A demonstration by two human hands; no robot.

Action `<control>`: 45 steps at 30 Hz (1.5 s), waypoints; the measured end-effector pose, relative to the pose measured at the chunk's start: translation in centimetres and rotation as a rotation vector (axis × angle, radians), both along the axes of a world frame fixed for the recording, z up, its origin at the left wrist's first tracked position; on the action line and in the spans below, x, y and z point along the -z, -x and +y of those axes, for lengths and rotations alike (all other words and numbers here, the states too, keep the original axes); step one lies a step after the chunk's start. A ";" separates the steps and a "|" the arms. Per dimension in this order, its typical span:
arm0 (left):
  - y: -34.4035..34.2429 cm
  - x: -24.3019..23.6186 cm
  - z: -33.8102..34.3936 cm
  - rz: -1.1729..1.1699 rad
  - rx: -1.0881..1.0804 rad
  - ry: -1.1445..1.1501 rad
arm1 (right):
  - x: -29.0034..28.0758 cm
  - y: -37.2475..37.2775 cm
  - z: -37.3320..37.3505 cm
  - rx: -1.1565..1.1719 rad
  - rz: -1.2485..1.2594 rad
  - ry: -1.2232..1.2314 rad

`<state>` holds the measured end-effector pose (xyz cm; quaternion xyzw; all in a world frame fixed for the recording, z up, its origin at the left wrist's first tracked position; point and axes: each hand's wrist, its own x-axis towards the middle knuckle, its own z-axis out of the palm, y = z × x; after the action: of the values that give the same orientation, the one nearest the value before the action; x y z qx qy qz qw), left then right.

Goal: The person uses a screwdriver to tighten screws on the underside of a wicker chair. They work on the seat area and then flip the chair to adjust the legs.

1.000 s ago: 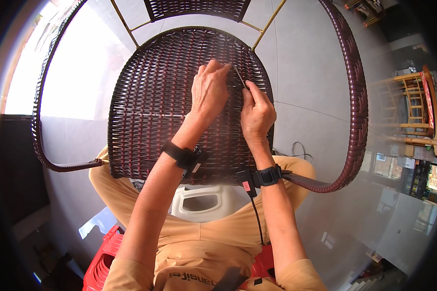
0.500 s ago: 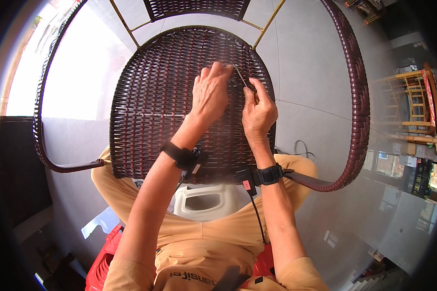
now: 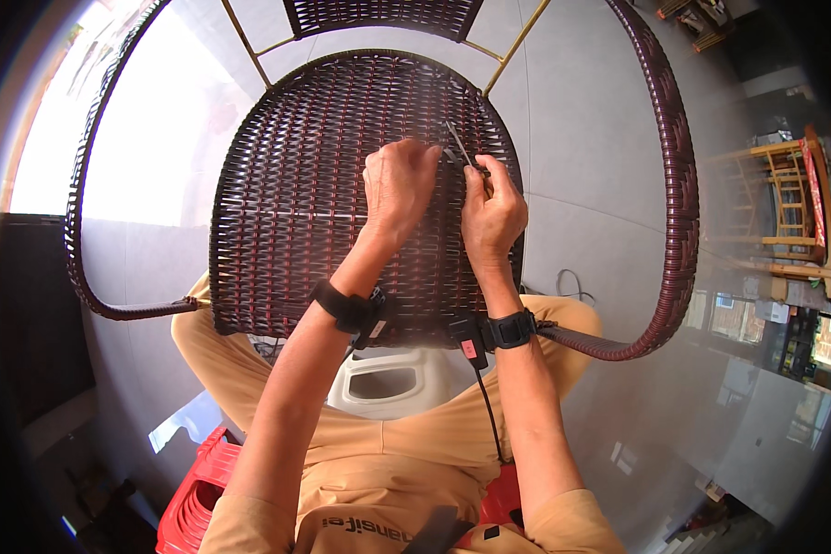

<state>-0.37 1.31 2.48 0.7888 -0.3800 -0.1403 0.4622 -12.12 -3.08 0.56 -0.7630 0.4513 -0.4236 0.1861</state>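
Observation:
A woven dark brown rattan chair has its round seat (image 3: pixel 295 203) in front of me, over my lap. My right hand (image 3: pixel 492 212) is closed in a pinch around a thin metal rod-like tool (image 3: pixel 460 143), which points up and away over the weave at the seat's right side. Just left of it, my left hand (image 3: pixel 399 189) is curled closed above the seat, its fingertips turned toward the tool. A short dark strip (image 3: pixel 450 155) shows between the two hands; whether the left fingers grip it is hidden.
Thick wrapped armrests curve around the left (image 3: pixel 76 185) and right (image 3: pixel 681 194). Gold metal bars (image 3: pixel 517 46) join the seat to the woven backrest (image 3: pixel 388 17). Below the seat's near edge stands a white plastic stool (image 3: pixel 397 406). A red plastic stool (image 3: pixel 194 485) is at lower left.
My left hand has drawn down slightly toward me, away from the tool's far end. A dark strip now shows more plainly beside the tool. The right hand has barely moved.

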 end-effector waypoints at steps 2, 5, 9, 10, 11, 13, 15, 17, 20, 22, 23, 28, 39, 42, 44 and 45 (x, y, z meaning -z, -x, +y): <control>0.3 -0.4 -0.5 -0.009 -0.027 -0.201 | 0.1 0.0 -0.1 -0.002 -0.004 -0.007; 0.3 0.3 -0.8 0.040 -0.052 -0.205 | 0.2 -0.1 -0.2 -0.007 -0.017 0.020; 0.4 1.4 -1.2 0.273 -0.086 -0.169 | 0.3 0.0 -0.1 -0.007 -0.030 0.025; 0.4 1.7 -1.3 0.275 -0.087 -0.170 | 0.3 0.0 -0.1 -0.008 -0.033 0.033; 0.4 1.9 -1.4 0.277 -0.093 -0.159 | 0.3 0.0 0.0 -0.009 -0.032 0.032; 0.5 1.9 -1.6 0.280 -0.098 -0.148 | 0.2 -0.1 0.1 -0.014 -0.031 0.026; 0.8 1.9 -1.7 0.319 -0.127 -0.113 | 0.2 -0.1 0.0 -0.012 -0.032 0.031; 0.8 1.9 -1.7 0.292 -0.138 -0.113 | 0.3 -0.1 0.1 -0.010 -0.034 0.035; 0.9 2.0 -1.9 0.258 -0.158 -0.105 | 0.4 -0.1 0.0 -0.013 -0.041 0.047; 1.0 1.8 -2.0 0.252 -0.166 -0.097 | 0.5 -0.1 -0.1 -0.012 -0.045 0.062; 1.0 1.8 -2.1 0.250 -0.163 -0.100 | 0.4 -0.1 -0.1 -0.010 -0.044 0.062; 0.7 1.7 -2.2 0.240 -0.160 -0.130 | 0.5 -0.1 0.0 -0.017 -0.048 0.061; 0.0 2.4 -2.9 0.223 -0.165 -0.175 | -1.7 0.4 0.6 -0.001 0.132 -0.099; 0.0 2.3 -2.8 0.229 -0.139 -0.173 | -3.8 1.4 1.0 0.017 0.238 -0.220; 0.2 2.5 -2.9 0.238 -0.130 -0.156 | -5.4 1.3 0.0 0.022 0.250 -0.135; 0.0 2.4 -2.9 0.235 -0.127 -0.142 | -6.6 0.8 -0.5 0.012 0.311 -0.153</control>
<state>-0.33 -1.60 0.05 0.8202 -0.2618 -0.2287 0.4544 -12.90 -3.56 7.17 -0.8003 0.5101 -0.2661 0.1689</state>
